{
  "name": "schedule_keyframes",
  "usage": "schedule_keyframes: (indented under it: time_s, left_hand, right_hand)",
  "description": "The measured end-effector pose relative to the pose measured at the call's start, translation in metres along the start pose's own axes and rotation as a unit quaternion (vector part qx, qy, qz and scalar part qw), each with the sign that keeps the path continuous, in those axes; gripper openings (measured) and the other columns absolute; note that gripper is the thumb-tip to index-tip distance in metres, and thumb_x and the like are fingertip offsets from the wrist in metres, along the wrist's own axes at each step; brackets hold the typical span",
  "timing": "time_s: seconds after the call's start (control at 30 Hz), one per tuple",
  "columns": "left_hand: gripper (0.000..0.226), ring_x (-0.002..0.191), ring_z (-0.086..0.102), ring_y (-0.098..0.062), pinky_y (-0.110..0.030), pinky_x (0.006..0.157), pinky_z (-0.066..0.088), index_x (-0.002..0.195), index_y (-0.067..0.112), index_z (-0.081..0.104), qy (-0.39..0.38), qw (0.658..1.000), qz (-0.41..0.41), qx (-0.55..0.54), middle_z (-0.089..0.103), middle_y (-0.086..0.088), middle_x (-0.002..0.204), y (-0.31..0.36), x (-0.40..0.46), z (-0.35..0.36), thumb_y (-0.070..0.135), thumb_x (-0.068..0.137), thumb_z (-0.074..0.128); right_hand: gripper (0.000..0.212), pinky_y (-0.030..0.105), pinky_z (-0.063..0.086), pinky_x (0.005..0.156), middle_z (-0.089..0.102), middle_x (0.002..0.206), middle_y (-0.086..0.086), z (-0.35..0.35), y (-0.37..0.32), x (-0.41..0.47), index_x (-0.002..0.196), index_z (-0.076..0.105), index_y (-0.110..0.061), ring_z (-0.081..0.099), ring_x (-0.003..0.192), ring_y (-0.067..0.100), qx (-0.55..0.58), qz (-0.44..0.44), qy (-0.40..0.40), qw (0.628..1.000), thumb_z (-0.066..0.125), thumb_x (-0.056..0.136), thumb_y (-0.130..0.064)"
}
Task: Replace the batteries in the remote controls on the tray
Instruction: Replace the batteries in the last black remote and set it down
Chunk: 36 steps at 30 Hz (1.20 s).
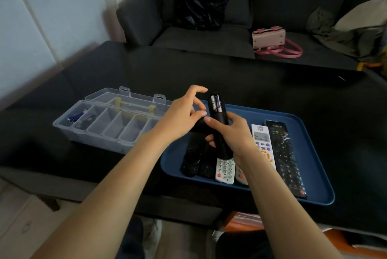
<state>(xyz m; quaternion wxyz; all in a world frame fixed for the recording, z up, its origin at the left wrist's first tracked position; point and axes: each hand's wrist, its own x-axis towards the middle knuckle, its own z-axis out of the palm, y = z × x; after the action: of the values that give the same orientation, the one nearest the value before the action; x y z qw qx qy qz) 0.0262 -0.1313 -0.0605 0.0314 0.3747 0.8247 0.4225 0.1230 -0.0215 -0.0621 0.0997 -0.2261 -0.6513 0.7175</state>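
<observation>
The right hand (232, 133) grips the light, rigid black remote (218, 124) mid-body, best held there, its 2 batteries (216, 104) exposed, while the left hand (182, 118) pinches its cover (199, 125).

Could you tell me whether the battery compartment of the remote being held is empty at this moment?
No, two batteries sit side by side in the open compartment at the top of the black remote that the right hand grips.
</observation>
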Motion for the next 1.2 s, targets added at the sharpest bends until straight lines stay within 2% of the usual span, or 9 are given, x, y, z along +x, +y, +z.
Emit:
schedule_keyframes:
  time_s: [0.13, 0.2, 0.33, 0.43, 0.53, 0.7, 0.9, 1.07, 1.2]
  left_hand:
    - [0.052, 0.102, 0.054, -0.016, -0.025, 0.088, 0.042, 0.127, 0.015, 0.046, 0.119, 0.989, 0.03, 0.083, 0.054, -0.003, 0.117, -0.005, 0.002, 0.001, 0.023, 0.081, 0.07]
    - [0.056, 0.111, 0.05, -0.022, -0.03, 0.092, 0.039, 0.128, 0.009, 0.046, 0.212, 0.973, -0.024, 0.09, 0.05, -0.01, 0.123, -0.006, 0.001, 0.002, 0.028, 0.081, 0.069]
    - [0.061, 0.111, 0.058, -0.028, -0.035, 0.092, 0.048, 0.122, 0.001, 0.049, 0.154, 0.925, -0.274, -0.212, 0.057, -0.018, 0.121, 0.002, -0.003, 0.002, 0.041, 0.08, 0.068]
    - [0.022, 0.088, 0.068, -0.022, -0.027, 0.073, 0.058, 0.094, 0.007, 0.06, 0.056, 0.859, -0.289, -0.418, 0.067, -0.014, 0.097, 0.007, -0.005, 0.001, 0.016, 0.079, 0.072]
    - [0.022, 0.081, 0.068, -0.019, -0.023, 0.066, 0.057, 0.091, 0.008, 0.057, 0.088, 0.864, -0.271, -0.414, 0.066, -0.012, 0.092, 0.003, -0.002, 0.004, 0.002, 0.076, 0.072]
    - [0.021, 0.049, 0.057, -0.002, -0.015, 0.049, 0.043, 0.086, 0.01, 0.056, 0.187, 0.854, -0.276, -0.399, 0.062, -0.002, 0.074, -0.005, 0.002, 0.002, 0.011, 0.077, 0.075]
    - [0.024, 0.071, 0.059, -0.008, -0.019, 0.056, 0.042, 0.088, 0.023, 0.051, 0.195, 0.891, -0.218, -0.349, 0.062, 0.001, 0.084, -0.016, 0.003, -0.003, 0.013, 0.08, 0.071]
    - [0.049, 0.085, 0.055, -0.008, -0.016, 0.064, 0.043, 0.123, 0.016, 0.05, 0.112, 0.924, -0.206, -0.303, 0.057, 0.002, 0.097, -0.02, 0.004, -0.009, 0.011, 0.079, 0.072]
    - [0.054, 0.098, 0.055, -0.011, -0.02, 0.08, 0.044, 0.126, 0.022, 0.048, 0.074, 0.945, -0.185, -0.258, 0.054, 0.0, 0.11, -0.023, 0.003, -0.013, 0.012, 0.078, 0.073]
  right_hand:
    - [0.028, 0.022, 0.053, 0.047, 0.064, 0.077, 0.011, 0.002, -0.001, 0.002, 0.103, 0.055, -0.008, 0.061, 0.046, 0.013, 0.063, 0.007, 0.043, 0.997, 0.073, 0.081, -0.012]
    - [0.025, 0.022, 0.053, 0.047, 0.065, 0.08, 0.013, 0.003, 0.0, 0.005, 0.099, 0.055, -0.01, 0.063, 0.047, 0.013, 0.095, 0.007, 0.071, 0.993, 0.072, 0.082, -0.013]
    - [0.021, 0.022, 0.053, 0.049, 0.065, 0.087, 0.016, 0.007, 0.003, 0.011, 0.099, 0.055, -0.007, 0.065, 0.05, 0.014, 0.149, 0.016, 0.092, 0.984, 0.069, 0.085, -0.013]
    - [0.021, 0.023, 0.053, 0.049, 0.065, 0.081, 0.014, 0.011, 0.006, 0.013, 0.105, 0.055, -0.004, 0.064, 0.049, 0.014, 0.178, 0.03, 0.093, 0.979, 0.066, 0.088, -0.011]
    - [0.022, 0.024, 0.053, 0.049, 0.064, 0.076, 0.013, 0.008, 0.004, 0.014, 0.109, 0.055, -0.003, 0.062, 0.05, 0.015, 0.16, 0.048, 0.074, 0.983, 0.061, 0.092, -0.016]
    - [0.042, 0.025, 0.049, 0.044, 0.07, 0.066, 0.012, 0.007, -0.002, 0.008, 0.105, 0.057, -0.008, 0.056, 0.045, 0.019, 0.08, 0.129, -0.002, 0.988, 0.034, 0.101, -0.043]
    - [0.058, 0.025, 0.047, 0.044, 0.07, 0.073, 0.016, 0.01, 0.001, 0.002, 0.111, 0.059, -0.005, 0.056, 0.045, 0.019, -0.015, 0.126, -0.076, 0.989, 0.024, 0.1, -0.05]
    - [0.059, 0.025, 0.046, 0.041, 0.071, 0.077, 0.02, 0.01, -0.002, 0.0, 0.109, 0.057, -0.005, 0.055, 0.043, 0.02, -0.054, 0.113, -0.095, 0.988, 0.022, 0.1, -0.052]
    - [0.06, 0.025, 0.045, 0.041, 0.07, 0.077, 0.021, 0.011, -0.003, -0.001, 0.105, 0.058, -0.007, 0.055, 0.043, 0.02, -0.069, 0.117, -0.097, 0.986, 0.02, 0.1, -0.053]
